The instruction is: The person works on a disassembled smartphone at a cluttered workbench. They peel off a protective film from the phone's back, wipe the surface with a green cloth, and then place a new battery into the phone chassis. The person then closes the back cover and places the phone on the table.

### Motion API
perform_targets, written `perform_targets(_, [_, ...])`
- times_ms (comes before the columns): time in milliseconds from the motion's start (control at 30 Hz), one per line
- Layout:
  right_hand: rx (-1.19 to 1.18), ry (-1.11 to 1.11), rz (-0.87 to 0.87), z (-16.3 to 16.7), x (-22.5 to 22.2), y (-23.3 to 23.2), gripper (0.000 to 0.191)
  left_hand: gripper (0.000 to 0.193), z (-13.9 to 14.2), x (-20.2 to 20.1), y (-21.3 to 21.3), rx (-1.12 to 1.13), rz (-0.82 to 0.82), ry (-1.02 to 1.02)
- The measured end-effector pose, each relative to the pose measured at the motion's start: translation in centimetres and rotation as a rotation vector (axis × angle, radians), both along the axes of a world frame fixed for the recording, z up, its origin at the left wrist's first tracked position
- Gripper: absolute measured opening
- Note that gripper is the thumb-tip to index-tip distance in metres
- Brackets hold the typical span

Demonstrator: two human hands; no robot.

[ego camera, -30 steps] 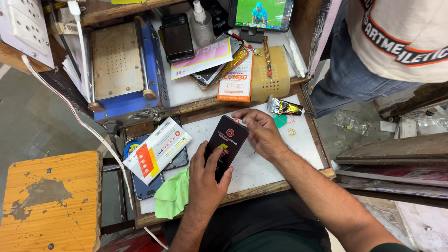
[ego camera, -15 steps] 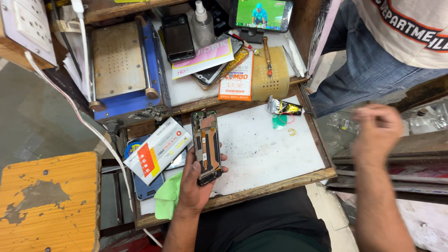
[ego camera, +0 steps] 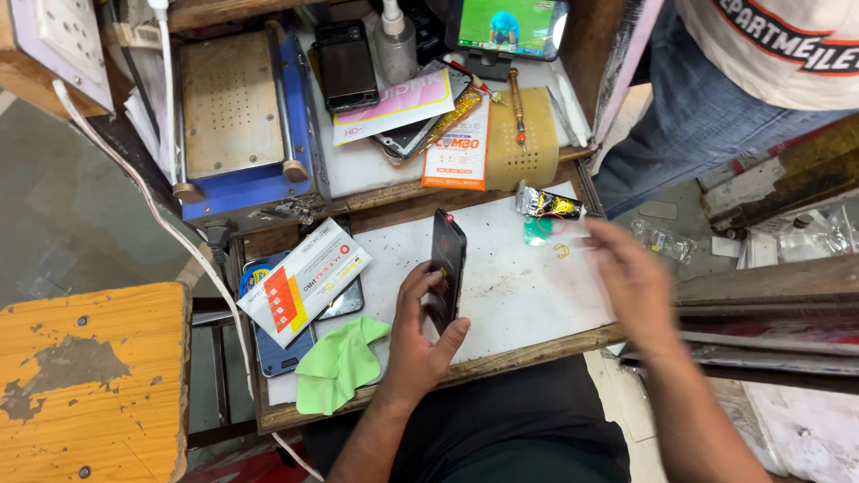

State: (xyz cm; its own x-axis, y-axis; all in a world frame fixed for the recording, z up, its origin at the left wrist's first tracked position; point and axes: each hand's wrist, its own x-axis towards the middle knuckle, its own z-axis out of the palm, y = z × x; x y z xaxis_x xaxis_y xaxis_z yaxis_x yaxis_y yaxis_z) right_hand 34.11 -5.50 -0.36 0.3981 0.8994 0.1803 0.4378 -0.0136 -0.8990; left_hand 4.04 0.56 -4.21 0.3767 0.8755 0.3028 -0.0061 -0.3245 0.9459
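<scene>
Gripping a dark phone (ego camera: 446, 268) in left-hand fingers (ego camera: 422, 308), right hand (ego camera: 631, 282) blurred, grip unclear, near glue tube (ego camera: 548, 205).

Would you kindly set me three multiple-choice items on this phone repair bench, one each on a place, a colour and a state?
1. Where does the cloth lie?
A. at the work board's near left corner
B. on the orange stool
C. under the spray bottle

2. What colour is the cloth?
A. red
B. light green
C. black

3. What is the left hand doing?
A. lying flat and empty
B. gripping a screwdriver
C. holding a dark phone on edge

Answers: 1 A, it lies beside the left hand on the board's corner; 2 B, it is plainly pale green; 3 C, the fingers wrap the tilted phone.
</scene>
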Motion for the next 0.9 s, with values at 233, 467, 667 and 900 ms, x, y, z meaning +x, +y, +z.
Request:
perform_targets(233, [-0.232,0.262,0.384,4.2,-10.1,4.4,0.057,0.068,1.5,0.2,-1.0,0.408,0.216,0.325])
perform_targets(467, [-0.05,0.436,0.389,2.6,-10.3,5.5,0.039,0.074,2.6,-0.6,-1.0,0.632,0.297,0.491])
perform_targets(667, [-0.008,1.015,0.317,0.6,-7.5,5.9,0.037,0.058,3.0,-1.7,-0.3,-0.199,0.175,-0.12])
perform_targets(900, [0.049,1.24,0.414,-1.4,-7.2,6.4,0.032,0.022,5.6,-1.5,-1.8,-0.14,0.303,0.068])
